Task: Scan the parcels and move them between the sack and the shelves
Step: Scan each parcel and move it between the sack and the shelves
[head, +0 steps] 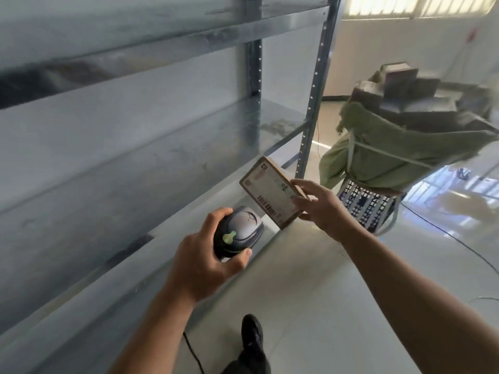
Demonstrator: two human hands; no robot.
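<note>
The big metal shelves [135,163] fill the left side. Far on the right, a green sack [391,155] full of boxes [405,87] sits on a crate [364,206]. The right hand [321,209] grips a small parcel [272,195] by its right edge, with the label facing up. The left hand [205,263], nearer, holds the scanner [239,233] just beside the parcel.

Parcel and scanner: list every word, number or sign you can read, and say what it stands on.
No text here can be read.
On the parcel held by the right hand: a barcode and printed lines on its label, too blurred to read.
On the scanner held by the left hand: a green mark, no lettering visible.
</note>
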